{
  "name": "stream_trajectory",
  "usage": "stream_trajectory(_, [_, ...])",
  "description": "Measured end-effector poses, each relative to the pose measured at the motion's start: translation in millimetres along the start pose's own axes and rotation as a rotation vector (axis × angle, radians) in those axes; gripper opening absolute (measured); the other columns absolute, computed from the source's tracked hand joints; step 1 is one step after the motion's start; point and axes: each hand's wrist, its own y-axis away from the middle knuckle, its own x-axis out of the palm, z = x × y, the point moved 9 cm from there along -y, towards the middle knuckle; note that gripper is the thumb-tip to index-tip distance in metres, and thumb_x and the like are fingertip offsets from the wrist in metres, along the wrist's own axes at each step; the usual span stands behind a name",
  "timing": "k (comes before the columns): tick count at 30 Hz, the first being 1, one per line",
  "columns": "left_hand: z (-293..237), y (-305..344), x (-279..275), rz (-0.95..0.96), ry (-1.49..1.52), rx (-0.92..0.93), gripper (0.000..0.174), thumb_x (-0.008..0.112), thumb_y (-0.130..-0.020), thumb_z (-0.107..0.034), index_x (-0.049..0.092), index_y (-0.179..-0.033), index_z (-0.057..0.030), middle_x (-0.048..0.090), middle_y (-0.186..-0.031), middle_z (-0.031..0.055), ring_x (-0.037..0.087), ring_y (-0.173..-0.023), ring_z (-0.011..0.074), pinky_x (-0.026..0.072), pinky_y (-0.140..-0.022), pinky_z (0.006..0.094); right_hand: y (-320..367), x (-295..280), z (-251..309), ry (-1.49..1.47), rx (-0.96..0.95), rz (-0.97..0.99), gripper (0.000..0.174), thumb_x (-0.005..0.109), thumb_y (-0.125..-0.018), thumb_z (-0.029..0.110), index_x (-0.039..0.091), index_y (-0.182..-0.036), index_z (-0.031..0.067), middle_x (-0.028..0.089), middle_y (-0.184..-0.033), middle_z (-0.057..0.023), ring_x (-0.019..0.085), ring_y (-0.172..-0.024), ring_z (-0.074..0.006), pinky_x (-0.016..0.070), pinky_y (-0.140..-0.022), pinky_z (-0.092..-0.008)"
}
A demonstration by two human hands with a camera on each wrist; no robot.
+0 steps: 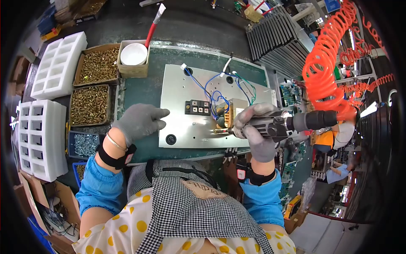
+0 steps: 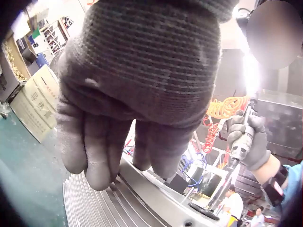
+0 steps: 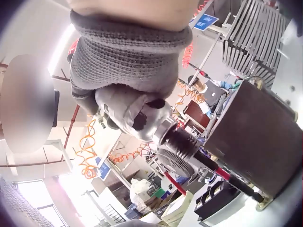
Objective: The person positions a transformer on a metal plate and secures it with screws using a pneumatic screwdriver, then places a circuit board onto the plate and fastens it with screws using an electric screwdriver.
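A silver metal plate point(image 1: 177, 93) lies on the green bench mat, bearing a black terminal block point(image 1: 197, 107), a boxed power unit point(image 1: 237, 111) and blue wires. My right hand point(image 1: 260, 127) grips a power screwdriver point(image 1: 275, 126) joined to an orange coiled hose. In the right wrist view the driver's bit point(image 3: 241, 185) reaches the foot of the dark metal box point(image 3: 258, 137). My left hand point(image 1: 141, 121) hovers at the plate's left edge, its fingers loosely extended; the left wrist view shows the gloved hand point(image 2: 137, 94) above the finned underside, with nothing visible in it.
Two boxes of brass screws point(image 1: 89, 106) and a blue tray of small parts point(image 1: 84, 144) stand at the left, beside white foam trays point(image 1: 42, 139). A white bowl point(image 1: 134, 54) and a red-handled brush point(image 1: 151, 34) are behind them. Stacked metal panels point(image 1: 277, 38) stand at the back right.
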Motion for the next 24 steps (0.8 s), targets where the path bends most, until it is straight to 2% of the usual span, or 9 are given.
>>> stream_trajectory(5, [0.7,3.7,4.6,-0.020,-0.015,0.026,0.044,0.068,-0.080,-0.025,0.065,-0.121,-0.0082,0.068,-0.099,0.0173,0.065,-0.091,0.0334,0.0505,-0.081,0.0388,-3.2,-6.9,-9.5,0.017,0.034,-0.052,0.046,0.063,-0.074,-0.014,0.051,-0.114,0.0067,0.063,-0.099,-0.0095,0.064,-0.088,-0.0176,0.0553,-0.080,-0.0324])
stream_trajectory(9, [-8.2,8.0,3.5,-0.063,-0.074,0.114,0.046,0.070,-0.078,-0.025,0.065,-0.121,-0.0079,0.066,-0.094,0.0167,0.064,-0.089,0.0333,0.0498,-0.080,0.0400,2.0,-13.5,-15.0,-0.001,0.077,-0.110,0.049,0.066,-0.075,-0.008,0.051,-0.120,0.0063,0.065,-0.103,-0.0077,0.065,-0.090,-0.0148,0.0549,-0.081,-0.0307])
stream_trajectory(10, [-9.0,9.6,2.8,-0.085,-0.079,0.133,0.047,0.070,-0.078,-0.025,0.064,-0.121,-0.0081,0.066,-0.095,0.0169,0.064,-0.089,0.0332,0.0498,-0.080,0.0396,2.8,-12.3,-9.2,0.086,0.088,-0.145,0.044,0.067,-0.077,-0.006,0.054,-0.118,0.0046,0.065,-0.103,-0.0066,0.065,-0.091,-0.0136,0.0538,-0.080,-0.0288])
stream_trajectory(12, [-0.7,8.3,9.0,-0.110,-0.028,0.121,0.048,0.071,-0.078,-0.024,0.064,-0.122,-0.0077,0.066,-0.098,0.0169,0.064,-0.091,0.0330,0.0499,-0.081,0.0390,-3.1,-11.1,-7.8,0.165,0.100,-0.107,0.029,0.065,-0.077,-0.004,0.060,-0.104,0.0045,0.064,-0.098,-0.0031,0.063,-0.089,-0.0098,0.0514,-0.080,-0.0265])
stream_trajectory(14, [-5.2,11.7,9.1,-0.147,-0.005,0.156,0.048,0.071,-0.079,-0.025,0.063,-0.124,-0.0091,0.064,-0.096,0.0148,0.063,-0.089,0.0326,0.0493,-0.079,0.0391,-7.9,-5.2,2.9,0.314,0.030,-0.093,0.029,0.065,-0.075,-0.004,0.060,-0.102,0.0049,0.063,-0.095,-0.0012,0.061,-0.088,-0.0086,0.0507,-0.079,-0.0269])
stream_trajectory(16, [-9.2,14.1,10.6,-0.137,-0.035,0.123,0.048,0.070,-0.079,-0.025,0.062,-0.124,-0.0090,0.064,-0.097,0.0148,0.063,-0.090,0.0323,0.0496,-0.080,0.0386,-8.7,-5.0,5.1,0.273,-0.013,-0.114,0.028,0.068,-0.075,-0.002,0.059,-0.101,0.0046,0.061,-0.091,-0.0005,0.060,-0.085,-0.0077,0.0510,-0.075,-0.0262])
stream_trajectory(18, [-7.9,14.7,13.2,-0.176,-0.045,0.143,0.050,0.070,-0.079,-0.025,0.062,-0.125,-0.0083,0.064,-0.098,0.0150,0.063,-0.091,0.0322,0.0499,-0.082,0.0382,-7.0,-11.1,-10.9,0.155,-0.018,-0.064,0.034,0.071,-0.076,0.003,0.058,-0.108,0.0028,0.065,-0.090,-0.0025,0.061,-0.080,-0.0068,0.0517,-0.070,-0.0243])
stream_trajectory(22, [-9.8,15.9,19.6,-0.196,0.002,0.137,0.053,0.069,-0.078,-0.019,0.059,-0.127,-0.0030,0.065,-0.103,0.0167,0.064,-0.093,0.0295,0.0504,-0.083,0.0364,-10.6,-5.9,4.5,0.139,-0.131,-0.053,0.036,0.069,-0.077,0.005,0.057,-0.111,0.0016,0.066,-0.090,-0.0018,0.061,-0.080,-0.0067,0.0519,-0.073,-0.0257])
stream_trajectory(24, [13.6,9.6,29.5,-0.211,0.101,0.115,0.053,0.068,-0.080,-0.017,0.058,-0.128,0.0003,0.065,-0.103,0.0177,0.064,-0.093,0.0275,0.0502,-0.083,0.0344,-16.5,-6.2,6.5,0.178,-0.179,-0.014,0.041,0.070,-0.077,0.010,0.054,-0.113,0.0005,0.062,-0.089,-0.0004,0.057,-0.080,-0.0072,0.0497,-0.074,-0.0255])
